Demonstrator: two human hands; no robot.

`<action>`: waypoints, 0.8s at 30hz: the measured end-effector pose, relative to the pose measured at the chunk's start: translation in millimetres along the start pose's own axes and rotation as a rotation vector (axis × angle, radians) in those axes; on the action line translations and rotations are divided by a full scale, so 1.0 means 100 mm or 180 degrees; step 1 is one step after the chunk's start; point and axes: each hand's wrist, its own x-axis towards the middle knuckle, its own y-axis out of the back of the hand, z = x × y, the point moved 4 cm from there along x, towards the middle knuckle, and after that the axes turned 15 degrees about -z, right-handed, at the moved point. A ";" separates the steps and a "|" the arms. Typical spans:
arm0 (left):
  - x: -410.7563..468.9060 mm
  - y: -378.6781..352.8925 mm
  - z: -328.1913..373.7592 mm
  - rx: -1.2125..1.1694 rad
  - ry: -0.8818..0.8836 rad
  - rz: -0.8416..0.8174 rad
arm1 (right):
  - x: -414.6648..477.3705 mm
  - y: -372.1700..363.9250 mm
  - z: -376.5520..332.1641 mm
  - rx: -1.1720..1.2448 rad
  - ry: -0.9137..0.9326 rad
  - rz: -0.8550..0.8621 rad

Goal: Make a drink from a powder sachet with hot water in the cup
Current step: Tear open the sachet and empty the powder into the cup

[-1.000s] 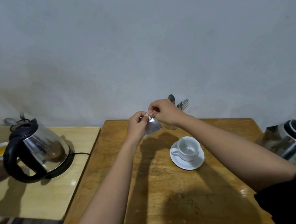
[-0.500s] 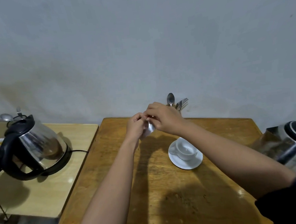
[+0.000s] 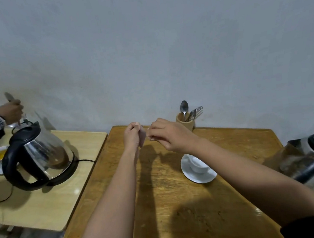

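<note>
Whereas half a second earlier both hands met on the sachet, the right hand (image 3: pixel 166 135) has now drawn apart to the right, fingers curled in a narrow grip; whether it pinches a torn strip cannot be told. Left hand (image 3: pixel 134 135) stays raised over the far part of the bench (image 3: pixel 160 204), its grip pinching the sachet (image 3: pixel 142 137) upright at the top edge. Right forearm crosses above the white cup (image 3: pixel 198 164) on its saucer (image 3: pixel 198 176), right of centre. Far behind stands a utensil holder (image 3: pixel 185 123); a kettle (image 3: pixel 39 157) stands on the left bench.
</note>
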 end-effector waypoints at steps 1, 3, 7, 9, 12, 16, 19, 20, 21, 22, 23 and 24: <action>0.03 0.04 -0.03 -0.0076 0.0043 0.0100 | -0.01 -0.01 -0.02 -0.0053 0.0069 0.0000; 0.08 0.13 -0.06 -0.0308 0.0043 0.0304 | -0.03 -0.03 -0.06 -0.0139 0.0210 0.0037; 0.13 0.22 -0.02 -0.0619 -0.0110 0.0353 | -0.08 -0.07 -0.02 0.0082 0.0059 0.0054; 0.12 0.25 0.01 -0.0592 -0.0173 0.0339 | -0.10 -0.15 0.07 0.0619 -0.0367 0.0000; 0.08 0.32 -0.01 -0.0486 -0.0312 0.0337 | -0.20 -0.43 0.18 0.1407 -0.0865 0.0041; -0.07 0.50 -0.14 -0.0244 -0.0287 0.0382 | -0.38 -1.10 0.28 0.2599 -0.1850 -0.0134; -0.22 0.65 -0.27 -0.0003 -0.0129 0.0446 | -0.47 -1.65 0.36 0.3701 -0.2730 -0.0418; -0.27 0.70 -0.32 0.0056 -0.0091 0.0488 | -0.48 -1.78 0.38 0.3856 -0.2942 -0.0525; -0.32 0.76 -0.36 0.0107 -0.0050 0.0540 | -0.48 -1.90 0.40 0.3925 -0.3082 -0.0632; -0.37 0.81 -0.41 0.0161 -0.0009 0.0578 | -0.48 -1.99 0.40 0.3933 -0.3169 -0.0721; -0.42 0.86 -0.44 0.0239 0.0030 0.0615 | -0.48 -2.07 0.41 0.3900 -0.3220 -0.0766; -0.46 0.90 -0.47 0.0310 0.0070 0.0643 | -0.48 -2.13 0.41 0.3826 -0.3267 -0.0796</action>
